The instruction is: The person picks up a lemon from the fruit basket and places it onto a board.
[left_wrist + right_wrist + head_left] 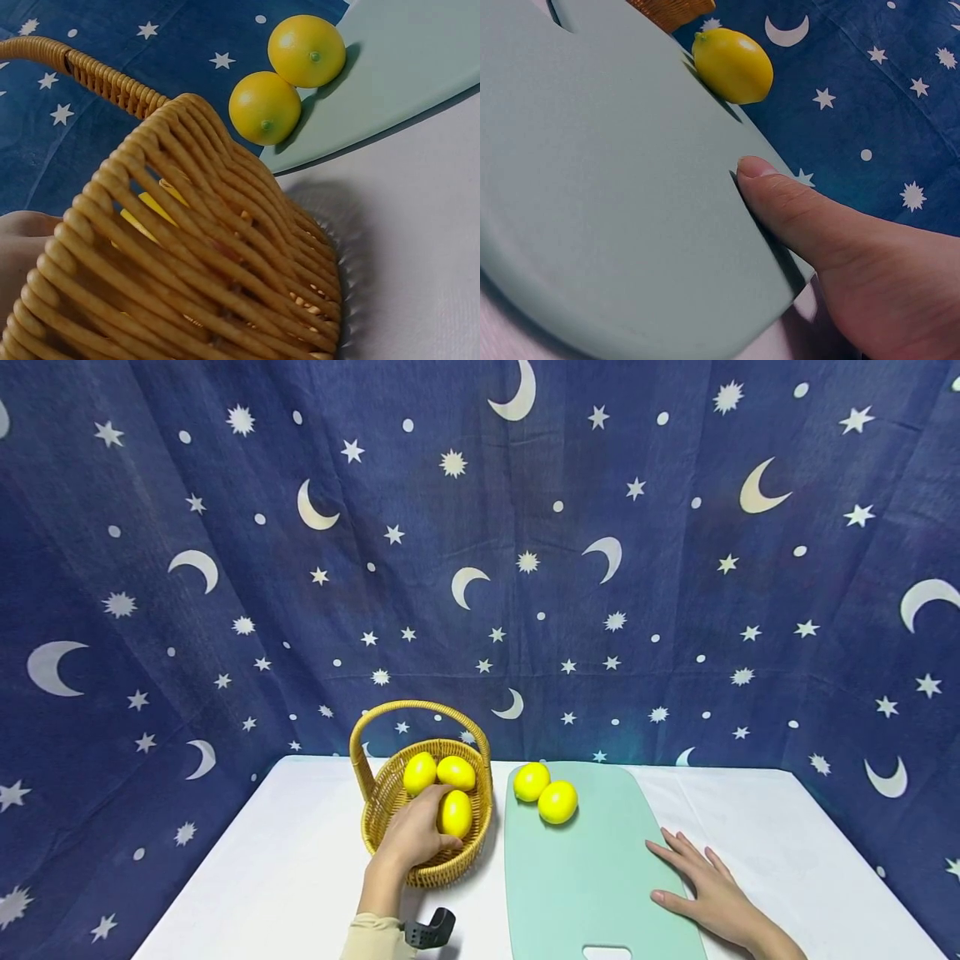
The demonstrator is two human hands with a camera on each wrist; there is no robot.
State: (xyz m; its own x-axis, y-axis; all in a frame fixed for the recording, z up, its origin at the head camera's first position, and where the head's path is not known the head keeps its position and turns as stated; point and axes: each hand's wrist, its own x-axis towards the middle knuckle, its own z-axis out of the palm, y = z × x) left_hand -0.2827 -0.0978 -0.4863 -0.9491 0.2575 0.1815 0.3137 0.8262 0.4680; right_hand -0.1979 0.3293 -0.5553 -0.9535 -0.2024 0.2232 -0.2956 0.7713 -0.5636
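Note:
Inside the wicker basket [442, 875], my left hand [412, 831] grips a yellow lemon [456, 814], thumb on its near side. Behind it in the basket lie two more lemons, one on the left [420, 772] and one on the right [456, 772]. The basket's woven wall hides most of this hand in the left wrist view. My right hand [708, 889] has its fingers spread over the right edge of the pale green cutting board [585, 877], holding nothing. Two lemons sit side by side at the board's far end, a rear one [532, 782] and a nearer one [558, 802].
A tall arched handle [420, 704] rises over the basket. The board has a slot [607, 952] at its near end. Both stand on a white-covered table [277, 860], with a dark blue curtain [480, 527] of moons and stars behind. A black band [431, 931] is at my left wrist.

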